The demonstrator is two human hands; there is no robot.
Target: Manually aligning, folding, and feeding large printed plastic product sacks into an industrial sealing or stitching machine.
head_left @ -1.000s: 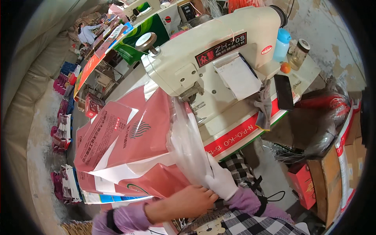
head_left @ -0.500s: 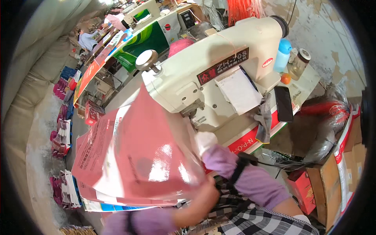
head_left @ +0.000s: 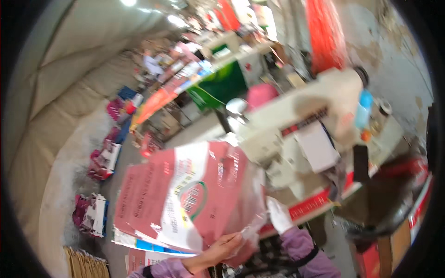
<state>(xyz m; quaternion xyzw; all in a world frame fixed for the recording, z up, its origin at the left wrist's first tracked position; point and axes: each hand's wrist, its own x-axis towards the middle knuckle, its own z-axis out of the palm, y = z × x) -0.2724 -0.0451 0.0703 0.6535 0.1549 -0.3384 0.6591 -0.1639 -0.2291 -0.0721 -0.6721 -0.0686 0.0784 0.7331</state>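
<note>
My left hand (head_left: 226, 246) is bare below a purple sleeve, its fingers closed on the near edge of a pink-and-white printed plastic sack (head_left: 153, 197) that has a clear film along its right side. My right hand (head_left: 279, 216) wears a white glove and is beside the sack's right edge, by the front of the sewing table; motion blur hides what its fingers do. Beyond the sack stands a cream industrial sewing machine (head_left: 264, 132), its needle area smeared by motion. Under the sack lie more sacks, blue and white edges showing.
On the machine rest a white pad (head_left: 319, 147) and, to its right, a black phone (head_left: 360, 163). A blue bottle (head_left: 364, 109) stands farther right. Red strands (head_left: 324, 37) hang at the back. Folded bundles (head_left: 90, 213) line the left floor; a green-fronted table (head_left: 222, 85) is beyond.
The view has shifted, so the scene sits lower and farther right. The sack now lies flatter with its printed face showing. My left hand has come to its near edge.
</note>
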